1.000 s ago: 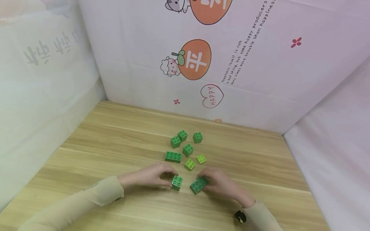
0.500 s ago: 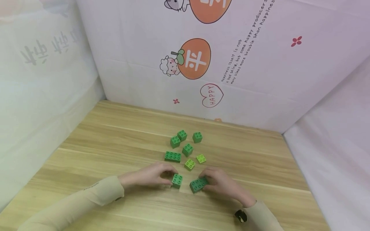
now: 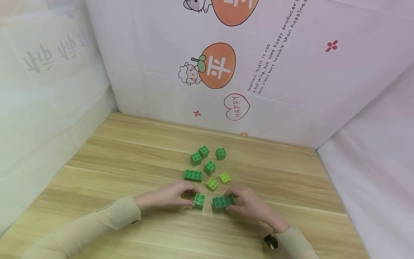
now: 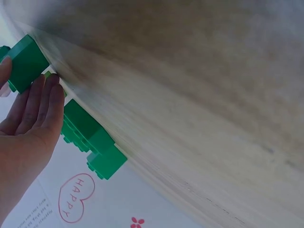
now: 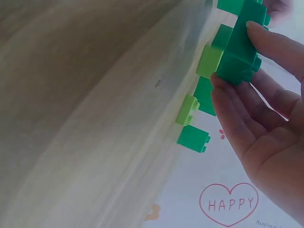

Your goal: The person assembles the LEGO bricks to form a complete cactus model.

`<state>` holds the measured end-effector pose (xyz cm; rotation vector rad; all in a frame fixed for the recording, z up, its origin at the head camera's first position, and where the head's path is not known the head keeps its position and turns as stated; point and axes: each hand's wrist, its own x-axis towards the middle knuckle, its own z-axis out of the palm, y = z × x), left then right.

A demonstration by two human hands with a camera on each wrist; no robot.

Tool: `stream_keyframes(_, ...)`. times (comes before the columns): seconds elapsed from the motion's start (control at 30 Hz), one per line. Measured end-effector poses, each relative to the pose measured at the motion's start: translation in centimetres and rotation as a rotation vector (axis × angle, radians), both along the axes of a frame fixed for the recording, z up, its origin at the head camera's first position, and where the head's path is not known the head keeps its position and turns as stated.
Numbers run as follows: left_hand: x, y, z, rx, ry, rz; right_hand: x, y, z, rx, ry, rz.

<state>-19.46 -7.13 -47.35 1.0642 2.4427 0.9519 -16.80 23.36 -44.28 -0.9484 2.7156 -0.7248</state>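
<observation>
In the head view my left hand [image 3: 174, 195] pinches a square green toy brick [image 3: 199, 201] between thumb and fingers, studs up. To its right, my right hand [image 3: 251, 205] grips the right end of a longer dark green brick [image 3: 220, 203]. A small gap separates the two bricks. Seen from the left wrist, the fingers lie along the side of the square brick [image 4: 29, 62]. The right wrist view has the thumb on one side of the long brick [image 5: 241, 45] and fingertips on the other, its studs facing the palm side.
Beyond the hands lie two lime bricks, one thicker [image 3: 211, 184] and one flat [image 3: 225, 177]. A long green brick [image 3: 193, 175] sits left of them. Several square green bricks [image 3: 210, 168] stand farther back on the wooden table [image 3: 139, 144]. Printed white cloth [image 3: 155, 90] hangs behind.
The long brick has turned in my right hand, from slanting to nearly level across the view. My left hand and the square brick have shifted slightly right and away.
</observation>
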Motion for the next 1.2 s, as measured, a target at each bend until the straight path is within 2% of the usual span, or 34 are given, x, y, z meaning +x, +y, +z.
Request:
stream_keyframes(0.4,0.2,0.4,0.1,-0.005,0.014,0.006,0.1,-0.2,0.5,-0.073,0.021,-0.002)
stream_keyframes(0.77,0.2,0.7,0.0,0.004,0.027,0.006,0.3,-1.1,1.1,-0.116,0.082,0.024)
stream_keyframes(1.2,0.1,0.8,-0.2,0.015,0.036,0.003,0.7,-2.4,0.8,-0.141,0.098,0.017)
